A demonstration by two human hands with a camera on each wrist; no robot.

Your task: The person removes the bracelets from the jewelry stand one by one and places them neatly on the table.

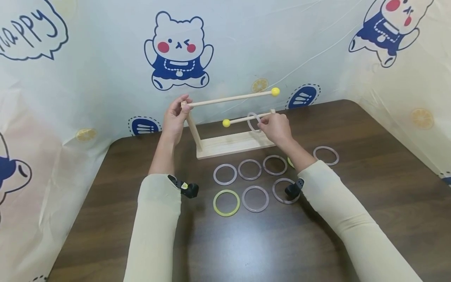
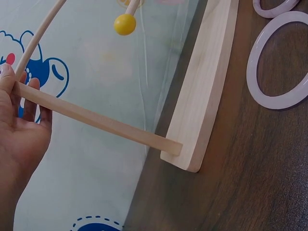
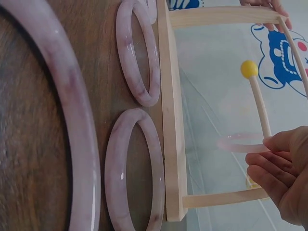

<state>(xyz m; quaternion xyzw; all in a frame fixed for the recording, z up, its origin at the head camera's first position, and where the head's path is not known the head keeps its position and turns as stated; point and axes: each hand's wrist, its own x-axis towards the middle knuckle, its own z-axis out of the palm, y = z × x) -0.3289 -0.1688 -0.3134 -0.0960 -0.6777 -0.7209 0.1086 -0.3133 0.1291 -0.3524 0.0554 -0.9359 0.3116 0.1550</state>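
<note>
A pale wooden bangle stand [image 1: 225,146] has two rods at different heights, each tipped with a yellow ball. My left hand [image 1: 174,119] holds the top of its tall left post [image 2: 101,118], where the upper rod [image 1: 230,99] begins. Between thumb and fingers, my right hand [image 1: 278,128] pinches a translucent lavender bangle [image 3: 231,144]. That bangle appears to be around the lower rod [image 3: 260,103], between its yellow ball [image 1: 226,123] and the short right post. The right hand partly covers the bangle and the short post in the head view.
Several lavender bangles [image 1: 255,212] lie on the brown table [image 1: 218,250] in front of the stand, with a yellow-green bangle [image 1: 226,215]. Another yellow-green piece [image 1: 290,162] is mostly hidden by the right forearm. One lavender bangle [image 1: 325,147] lies farther right. A printed cloth hangs behind.
</note>
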